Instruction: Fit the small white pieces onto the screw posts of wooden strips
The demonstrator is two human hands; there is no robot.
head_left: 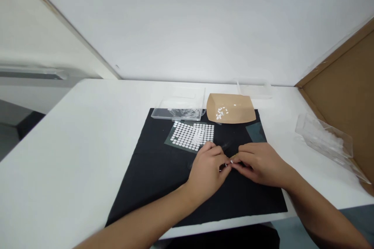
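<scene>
Over the black mat (163, 179), my left hand (208, 168) and my right hand (261, 164) meet at their fingertips. Pinched in my right hand's thumb and forefinger is a small white oval piece (231, 161). My left thumb and forefinger are closed right beside it; a thin pale bit shows among those fingers, too small to name. Just beyond my left hand lies a dark sheet of white oval stickers (182, 134), with several thin pale strips across part of it.
Behind the sheet, a clear plastic box (177, 116) holds thin clear pieces. A brown paper tray (241, 113) carries several small white ovals. Another clear container (255, 90) stands behind it. At right, a clear box (327, 138) of pale pieces sits near a cardboard panel (344, 85).
</scene>
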